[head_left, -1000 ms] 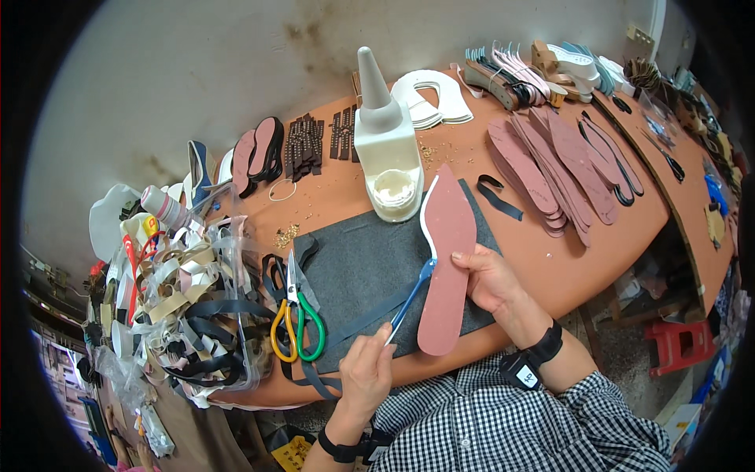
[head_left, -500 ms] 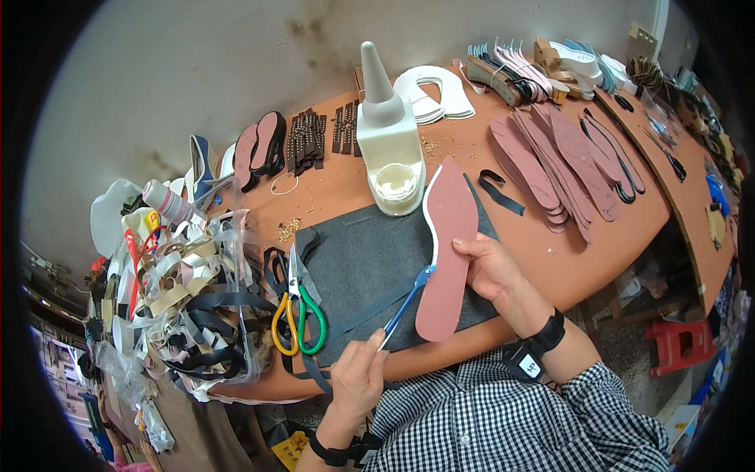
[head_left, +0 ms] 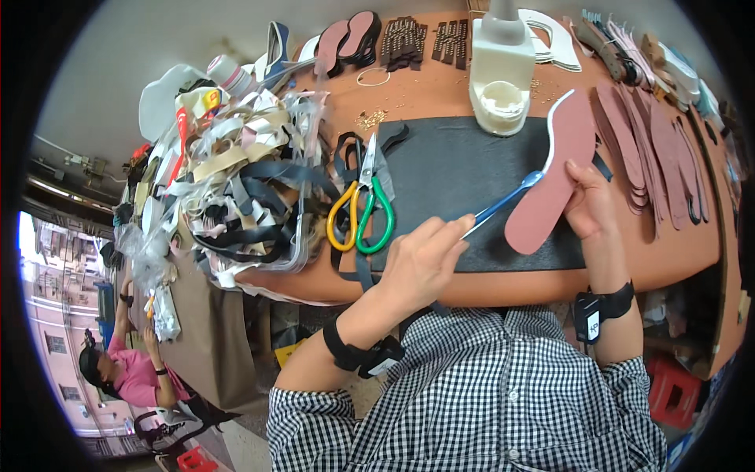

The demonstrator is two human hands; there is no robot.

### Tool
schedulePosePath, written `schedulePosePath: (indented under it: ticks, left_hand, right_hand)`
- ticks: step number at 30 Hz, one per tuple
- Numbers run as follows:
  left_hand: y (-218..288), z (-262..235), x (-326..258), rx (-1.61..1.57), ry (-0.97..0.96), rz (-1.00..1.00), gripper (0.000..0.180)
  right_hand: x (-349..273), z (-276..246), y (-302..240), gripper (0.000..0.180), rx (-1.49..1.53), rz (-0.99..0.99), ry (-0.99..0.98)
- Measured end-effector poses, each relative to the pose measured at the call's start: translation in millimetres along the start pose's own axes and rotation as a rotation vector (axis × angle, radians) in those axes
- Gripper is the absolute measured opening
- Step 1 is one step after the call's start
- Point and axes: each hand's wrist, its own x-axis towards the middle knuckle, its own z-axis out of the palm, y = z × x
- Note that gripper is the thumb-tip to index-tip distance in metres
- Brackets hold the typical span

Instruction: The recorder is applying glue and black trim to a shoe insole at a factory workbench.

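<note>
L hand (head_left: 429,253) grips blue tool (head_left: 502,203), tip at edge of pink insole (head_left: 549,191) R hand (head_left: 590,203) pinches, right of frame ctr, w/ white along its upper-left edge, lower edge apparently bare, prob. partway.

Bare mat (head_left: 440,169) between scissors (head_left: 366,179) and brush (head_left: 503,204)
</note>
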Motion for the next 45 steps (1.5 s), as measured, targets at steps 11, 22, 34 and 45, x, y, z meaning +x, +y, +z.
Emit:
schedulePosePath:
  ticks: [11,22,34,45]
  left_hand:
    - [-1,-13,22,0.016,-0.056,-0.010,0.030]
    - [4,-13,35,-0.005,-0.022,-0.024,0.028]
    - [-1,-11,33,0.040,0.036,0.003,0.028]
    - [-7,-7,38,0.138,0.056,0.075,0.033]
  right_hand:
    - [6,7,-3,0.024,0.050,-0.087,0.043]
    - [8,18,-18,0.022,0.042,-0.150,0.057]
    - [19,19,-30,0.024,0.092,-0.195,0.211]
    - [28,16,-28,0.026,0.063,-0.198,0.225]
